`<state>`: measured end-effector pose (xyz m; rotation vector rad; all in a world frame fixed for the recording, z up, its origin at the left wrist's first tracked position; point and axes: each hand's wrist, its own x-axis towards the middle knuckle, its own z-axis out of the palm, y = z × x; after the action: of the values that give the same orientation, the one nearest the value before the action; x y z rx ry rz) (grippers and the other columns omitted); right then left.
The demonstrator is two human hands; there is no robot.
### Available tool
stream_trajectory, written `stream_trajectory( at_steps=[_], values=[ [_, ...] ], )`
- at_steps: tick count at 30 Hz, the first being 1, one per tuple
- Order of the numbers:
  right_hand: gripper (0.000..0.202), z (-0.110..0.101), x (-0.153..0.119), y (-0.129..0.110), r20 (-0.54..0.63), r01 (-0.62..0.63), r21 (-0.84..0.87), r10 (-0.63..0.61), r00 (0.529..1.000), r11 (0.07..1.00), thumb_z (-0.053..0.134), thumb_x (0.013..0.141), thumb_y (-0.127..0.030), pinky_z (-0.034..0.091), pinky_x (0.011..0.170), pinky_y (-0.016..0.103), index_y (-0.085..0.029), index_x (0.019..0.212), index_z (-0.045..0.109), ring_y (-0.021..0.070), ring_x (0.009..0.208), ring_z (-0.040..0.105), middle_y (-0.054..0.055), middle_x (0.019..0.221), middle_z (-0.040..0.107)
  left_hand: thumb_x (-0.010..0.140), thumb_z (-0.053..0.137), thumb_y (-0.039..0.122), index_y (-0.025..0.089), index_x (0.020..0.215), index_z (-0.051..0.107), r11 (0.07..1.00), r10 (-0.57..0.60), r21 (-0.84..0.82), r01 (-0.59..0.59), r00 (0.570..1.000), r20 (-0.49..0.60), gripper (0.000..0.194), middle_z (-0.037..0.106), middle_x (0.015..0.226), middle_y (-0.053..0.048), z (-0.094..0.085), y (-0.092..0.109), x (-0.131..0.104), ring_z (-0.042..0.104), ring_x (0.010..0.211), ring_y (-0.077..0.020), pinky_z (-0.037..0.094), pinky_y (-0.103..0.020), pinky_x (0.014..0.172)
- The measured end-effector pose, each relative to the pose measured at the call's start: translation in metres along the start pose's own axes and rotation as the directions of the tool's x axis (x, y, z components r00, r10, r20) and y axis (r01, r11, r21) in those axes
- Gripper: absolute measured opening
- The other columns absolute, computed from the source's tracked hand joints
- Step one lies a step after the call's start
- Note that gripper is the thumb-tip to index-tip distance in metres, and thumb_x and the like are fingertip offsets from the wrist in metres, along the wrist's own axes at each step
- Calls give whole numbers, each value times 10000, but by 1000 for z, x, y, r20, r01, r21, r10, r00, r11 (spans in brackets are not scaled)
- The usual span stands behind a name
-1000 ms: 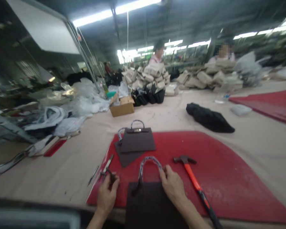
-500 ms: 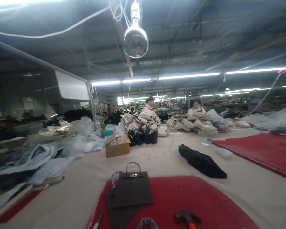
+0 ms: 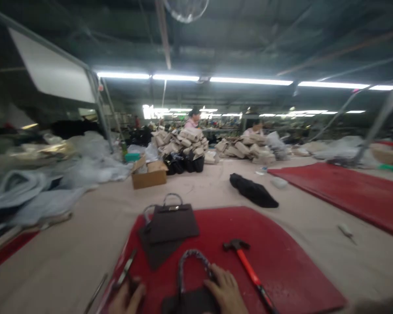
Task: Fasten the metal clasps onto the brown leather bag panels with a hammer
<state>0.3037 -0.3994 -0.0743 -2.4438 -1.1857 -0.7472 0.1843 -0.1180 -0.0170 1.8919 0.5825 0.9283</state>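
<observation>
At the bottom of the head view, my right hand has its fingers apart on the right side of a dark bag piece with a wrapped, arched handle. My left hand is blurred at the red mat's left edge, close behind a small metal-bladed tool; whether it grips the tool I cannot tell. Two dark bag pieces with handles, the upper one with a metal clasp, overlap on the red mat. An orange-handled hammer lies right of my right hand.
A thin metal tool lies at lower left. Beyond the mat are a black cloth bundle, a cardboard box, black bags and beige piles. A second red sheet and an awl-like tool lie right. Two people stand behind the piles.
The view has tilted down and shifted right. Both my hands and the near bag piece have come into view at the bottom, and more of the hammer shows.
</observation>
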Motion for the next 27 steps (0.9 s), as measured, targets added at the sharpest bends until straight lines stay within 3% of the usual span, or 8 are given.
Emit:
stream_trajectory(
  at_steps=[1,5,8,12,16,21,23,27],
  values=[
    [570,-9,-2,-2,-3,2,24,-2,1000,1000,689,809,-608,494,1011,605,-302,1289,661,396,1291,510,126,1459,495,664,614,575,326,787,721,1000,-17,10,17,1000,8,298,720,734,29,-12,0,0,718,750,-270,589,-368,650],
    [504,-17,12,1,-4,0,116,1,1000,993,518,917,-577,451,1047,590,-230,1245,680,363,1323,463,136,1474,462,824,545,464,157,941,682,997,30,68,-32,999,35,356,715,758,-49,-65,-4,30,680,710,-202,548,-300,687],
    [541,-9,21,3,-38,54,124,-50,998,991,454,932,-604,469,996,585,-190,1190,689,369,1257,498,150,1430,487,856,548,339,104,1045,672,957,-52,285,60,998,-38,326,726,806,-79,-102,-17,67,687,730,-178,523,-255,681],
    [574,-11,22,-1,-51,81,110,-75,996,991,400,945,-623,469,965,571,-173,1159,684,369,1204,521,153,1406,495,844,579,244,91,961,704,850,-159,494,183,983,-89,229,727,808,-113,-134,-40,98,683,734,-196,487,-261,669],
    [574,-17,22,-5,-17,52,117,-50,999,992,383,958,-610,453,981,559,-164,1168,676,364,1226,499,157,1419,478,803,640,248,98,887,721,705,-255,673,223,966,-53,191,735,882,-177,-138,-53,102,697,861,-282,483,-309,725],
    [528,-25,18,-11,52,-3,159,-5,999,987,473,945,-562,381,1074,563,-152,1224,651,361,1309,421,162,1451,436,853,577,352,107,1131,675,550,-218,828,106,976,20,383,676,1174,-236,-122,-50,89,633,1110,-359,478,-384,869],
    [522,-29,16,-13,96,-34,180,17,995,983,534,923,-542,346,1108,563,-152,1255,636,354,1337,392,162,1469,416,876,532,435,138,1099,685,495,-236,868,45,968,85,401,698,1137,-202,-115,-51,89,644,1081,-354,485,-381,844],
    [582,-35,16,-16,170,-72,206,37,985,976,671,854,-538,307,1137,561,-163,1297,618,353,1359,364,162,1490,390,833,554,487,174,894,700,413,-370,911,-15,911,183,351,736,956,-170,-102,-56,98,680,949,-341,479,-347,722]
  ],
)
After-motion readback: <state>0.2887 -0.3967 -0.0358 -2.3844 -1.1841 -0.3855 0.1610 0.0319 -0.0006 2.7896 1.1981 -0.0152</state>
